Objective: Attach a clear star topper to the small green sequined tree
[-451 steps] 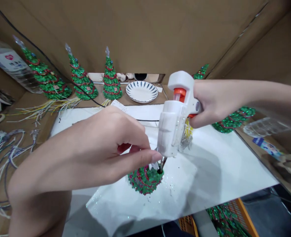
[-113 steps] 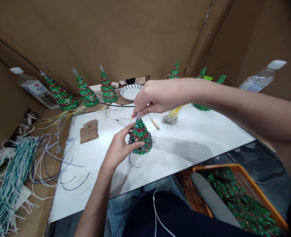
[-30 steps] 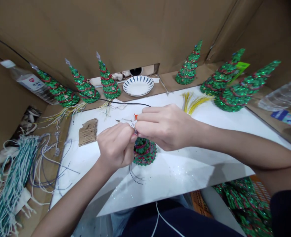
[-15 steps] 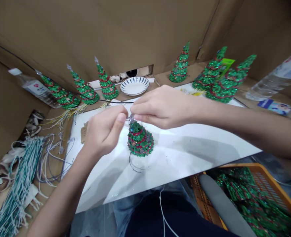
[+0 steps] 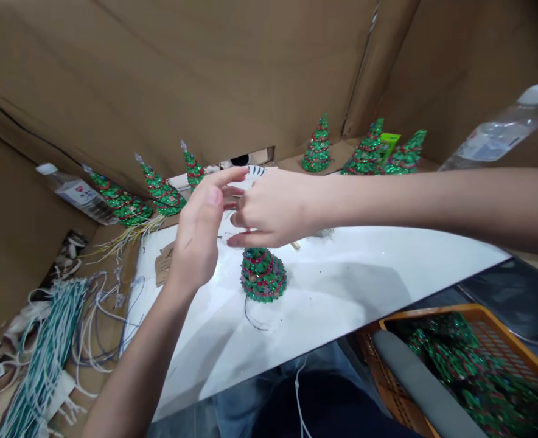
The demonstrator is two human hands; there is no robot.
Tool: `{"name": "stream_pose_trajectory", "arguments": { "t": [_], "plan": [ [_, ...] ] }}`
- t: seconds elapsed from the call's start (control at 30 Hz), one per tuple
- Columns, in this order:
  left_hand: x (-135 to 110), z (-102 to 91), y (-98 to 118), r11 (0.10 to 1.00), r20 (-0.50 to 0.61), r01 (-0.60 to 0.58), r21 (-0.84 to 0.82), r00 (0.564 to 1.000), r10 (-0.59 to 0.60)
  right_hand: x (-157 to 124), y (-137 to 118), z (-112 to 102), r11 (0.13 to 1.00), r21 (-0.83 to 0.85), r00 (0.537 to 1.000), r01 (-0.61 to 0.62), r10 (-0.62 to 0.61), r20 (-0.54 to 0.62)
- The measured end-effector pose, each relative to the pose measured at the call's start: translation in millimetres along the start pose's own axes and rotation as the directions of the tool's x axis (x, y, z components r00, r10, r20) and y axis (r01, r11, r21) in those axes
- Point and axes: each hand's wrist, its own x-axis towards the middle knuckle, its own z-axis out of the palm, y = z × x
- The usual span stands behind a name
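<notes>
The grip of the right hand (image 5: pixel 280 207) is loose, thumb and forefinger slightly parted, with a small pale bit showing between them; I cannot tell whether it is held. The left hand (image 5: pixel 199 234) has a wide grip, fingers stretched towards the right hand and overlapping its fingertips in view. Right under the hands, the green tree (image 5: pixel 263 278) with red garlands stands upright on the white table (image 5: pixel 342 298), its top hidden by the right thumb. Thin dark wires (image 5: pixel 253 320) trail from its base. A torn piece of cardboard (image 5: pixel 164 266) lies left of the left hand. Beyond the hands, a plate (image 5: pixel 256 171) with a striped rim is mostly covered. Three clear-tipped trees (image 5: pixel 120 199) stand at the back left, near a bottle (image 5: pixel 84 196); three more trees (image 5: pixel 317 149) stand at the back right. Teal and white cords (image 5: pixel 52 334) lie far left, and an orange basket (image 5: pixel 509 333) of glittery green pieces (image 5: pixel 463 359) sits below the table's right side
</notes>
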Motion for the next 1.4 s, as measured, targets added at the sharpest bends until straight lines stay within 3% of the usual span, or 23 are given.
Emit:
{"name": "stream_pose_trajectory", "arguments": {
  "t": [0.07,0.13,0.23,0.3,0.37,0.43,0.47,0.5,0.6,0.67,0.73,0.9,1.13,1.3,1.33,1.4],
  "plan": [
    [7.3,2.6,1.0,0.998,0.031,-0.018,-0.066,0.999,0.02,4.4,-3.1,-1.3,0.996,0.09,0.998,-0.005,0.012,-0.07],
    [11.9,1.7,0.4,0.997,0.048,-0.034,-0.073,0.998,0.038,8.8,-4.5,-1.4,0.955,0.294,0.986,-0.038,0.084,-0.145],
    [10.8,-4.0,-4.7,0.992,0.029,-0.007,-0.125,1.0,0.01,11.2,-3.6,5.0,0.743,0.668,0.971,-0.049,0.193,-0.143],
    [4.3,-7.4,-8.7,0.981,0.015,0.033,-0.189,0.999,-0.031,6.5,-4.1,14.9,0.586,0.81,0.962,-0.01,0.227,-0.152],
    [-5.7,-8.2,-10.7,0.98,-0.002,0.056,-0.191,0.998,-0.058,-3.0,-8.4,28.5,0.467,0.883,0.922,0.043,0.323,-0.216],
    [-17.2,-5.6,-10.5,0.994,-0.041,0.056,-0.097,0.997,-0.061,-13.2,-16.7,43.4,0.388,0.92,0.837,0.061,0.482,-0.259],
    [-22.8,-3.3,-10.2,0.999,-0.063,0.033,0.006,0.997,-0.033,-17.3,-21.4,50.6,0.391,0.917,0.787,0.075,0.542,-0.295],
    [-27.8,-0.7,-10.4,0.992,-0.09,-0.014,0.127,0.996,0.025,-20.1,-25.8,57.2,0.448,0.89,0.77,0.088,0.536,-0.347],
    [-39.1,6.9,-16.4,0.868,-0.035,-0.155,0.472,0.98,0.194,-20.8,-32.2,72.9,0.748,0.657,0.716,0.091,0.409,-0.566],
    [-43.1,10.4,-25.0,0.764,0.022,-0.243,0.598,0.958,0.287,-17.5,-29.2,80.2,0.892,0.448,0.672,0.058,0.297,-0.679],
    [-44.5,12.4,-34.5,0.724,0.051,-0.305,0.619,0.935,0.351,-13.5,-22.8,86.1,0.958,0.283,0.628,0.039,0.197,-0.753],
    [-36.4,14.8,-50.6,0.745,0.032,-0.416,0.521,0.882,0.469,-4.6,-10.0,96.0,0.979,0.158,0.515,0.131,0.069,-0.854],
    [-24.3,17.7,-64.1,0.694,0.033,-0.571,0.439,0.782,0.623,10.1,-8.9,101.6,0.921,0.246,0.375,0.302,0.122,-0.919],
    [-24.1,13.1,-62.2,0.71,0.027,-0.532,0.461,0.808,0.588,19.9,-12.6,106.9,0.881,0.29,0.32,0.373,0.171,-0.932],
    [-22.4,9.9,-59.8,0.713,0.074,-0.539,0.449,0.817,0.571,21.1,-13.0,108.5,0.879,0.289,0.317,0.38,0.17,-0.933],
    [-17.7,2.4,-54.7,0.732,0.306,-0.541,0.415,0.84,0.448,21.3,-12.9,111.7,0.879,0.287,0.337,0.382,0.157,-0.928]
  ]
}}
